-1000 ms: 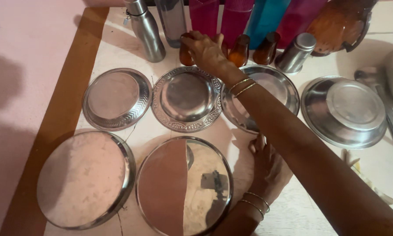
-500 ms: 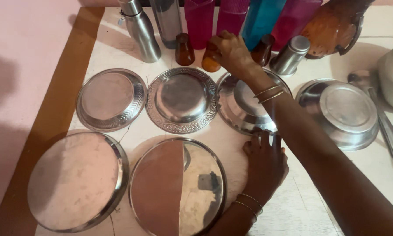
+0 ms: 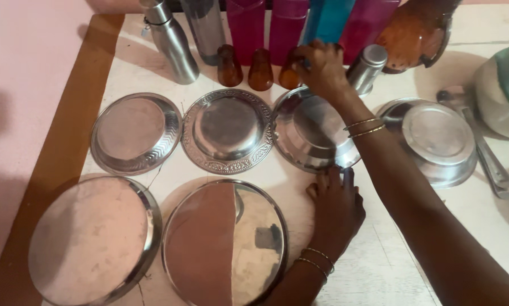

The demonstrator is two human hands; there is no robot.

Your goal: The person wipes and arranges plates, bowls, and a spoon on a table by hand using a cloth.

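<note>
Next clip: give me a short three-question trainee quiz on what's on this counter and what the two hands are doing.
1. True or false: the left hand lies flat on the counter, touching the rim of a steel plate.
2. How many small amber glass tumblers stand clear of the right hand?
3. The steel tumbler beside the right hand stands: A) upside down, B) on its side, C) inside a plate.

Key
1. True.
2. Two, at and; a third is under the hand.
3. A.
</note>
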